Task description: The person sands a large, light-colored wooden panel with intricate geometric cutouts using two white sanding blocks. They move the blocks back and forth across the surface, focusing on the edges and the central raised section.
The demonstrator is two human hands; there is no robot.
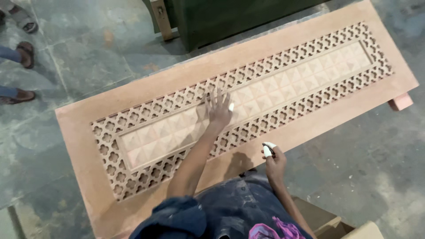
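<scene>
Right hand [274,160] hovers at the near edge of the carved wooden panel [84,146], fingers curled around a small dark object; what it is, cannot tell. Left hand [218,108] lies flat, fingers spread, on the panel's raised centre, inside the lattice border [265,66]. Sandalled feet [23,48] stand beyond the far left corner.

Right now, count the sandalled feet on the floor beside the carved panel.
3, all at the left edge: one in the top corner, one below it, one lower still. More may lie outside the view.

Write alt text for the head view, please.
A person's left hand lies flat, fingers spread, on a carved wooden panel with a lattice border. The right hand, its fingertips taped white, hovers near the panel's edge. Other people's feet stand at top left.
</scene>
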